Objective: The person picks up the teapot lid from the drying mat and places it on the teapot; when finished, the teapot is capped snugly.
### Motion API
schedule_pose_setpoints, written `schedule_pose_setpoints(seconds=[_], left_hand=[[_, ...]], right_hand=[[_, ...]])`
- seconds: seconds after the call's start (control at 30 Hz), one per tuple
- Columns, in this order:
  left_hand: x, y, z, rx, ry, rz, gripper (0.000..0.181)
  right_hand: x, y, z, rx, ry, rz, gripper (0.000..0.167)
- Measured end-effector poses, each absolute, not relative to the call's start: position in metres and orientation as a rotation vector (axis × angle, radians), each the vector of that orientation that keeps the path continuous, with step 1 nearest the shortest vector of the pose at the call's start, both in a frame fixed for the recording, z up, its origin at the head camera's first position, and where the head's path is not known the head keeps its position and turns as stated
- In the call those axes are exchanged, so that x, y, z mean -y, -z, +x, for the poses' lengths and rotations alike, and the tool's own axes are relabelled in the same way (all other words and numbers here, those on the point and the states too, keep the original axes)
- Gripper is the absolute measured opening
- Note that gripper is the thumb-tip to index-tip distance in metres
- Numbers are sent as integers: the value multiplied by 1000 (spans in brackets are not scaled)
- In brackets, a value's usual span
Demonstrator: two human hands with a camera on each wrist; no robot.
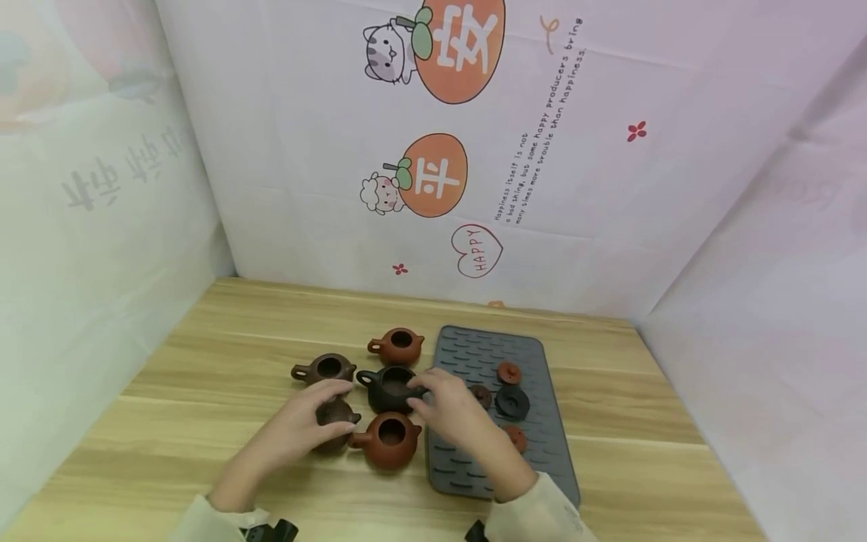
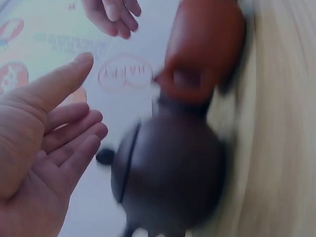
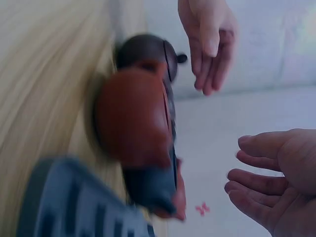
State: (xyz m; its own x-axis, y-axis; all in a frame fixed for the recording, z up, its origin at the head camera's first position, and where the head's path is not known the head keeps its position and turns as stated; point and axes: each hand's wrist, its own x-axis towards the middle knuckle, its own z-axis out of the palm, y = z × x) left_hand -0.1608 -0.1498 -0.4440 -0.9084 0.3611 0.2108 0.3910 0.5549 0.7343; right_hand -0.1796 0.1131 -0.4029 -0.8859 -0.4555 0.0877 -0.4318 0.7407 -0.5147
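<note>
A dark brown lidded teapot [image 2: 170, 173] with a round knob stands on the table. My left hand [image 1: 298, 425] hovers beside and above it, thumb and fingers spread apart, holding nothing. Fingertips of my right hand [image 1: 450, 406] are over the spout side of a lidless black teapot [image 1: 389, 397]; in the right wrist view the right hand [image 3: 274, 182] stands clear of the pots, fingers loosely bent, with nothing in it. A lidless reddish-brown teapot [image 1: 389, 452] sits in front of the black one. Part of the lidded pot is hidden behind my left hand in the head view.
Behind are a lidless brown teapot [image 1: 325, 369] and a small lidless reddish teapot [image 1: 400, 348]. On the right lies a grey ridged mat [image 1: 474, 350] bearing a reddish lid [image 1: 509, 373], a black lid [image 1: 512, 403], a dark brown lid [image 1: 482, 397] and an orange-brown lid [image 1: 516, 438].
</note>
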Motion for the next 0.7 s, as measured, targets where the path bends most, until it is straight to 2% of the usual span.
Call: schedule_pose_setpoints(seconds=[0.3, 0.7], left_hand=[[117, 444, -159, 2792, 1324, -750, 60], [101, 460, -160, 2869, 1282, -751, 60]], right_hand=[[-176, 414, -174, -2968, 850, -647, 22], [-234, 443, -168, -3024, 764, -370, 20]])
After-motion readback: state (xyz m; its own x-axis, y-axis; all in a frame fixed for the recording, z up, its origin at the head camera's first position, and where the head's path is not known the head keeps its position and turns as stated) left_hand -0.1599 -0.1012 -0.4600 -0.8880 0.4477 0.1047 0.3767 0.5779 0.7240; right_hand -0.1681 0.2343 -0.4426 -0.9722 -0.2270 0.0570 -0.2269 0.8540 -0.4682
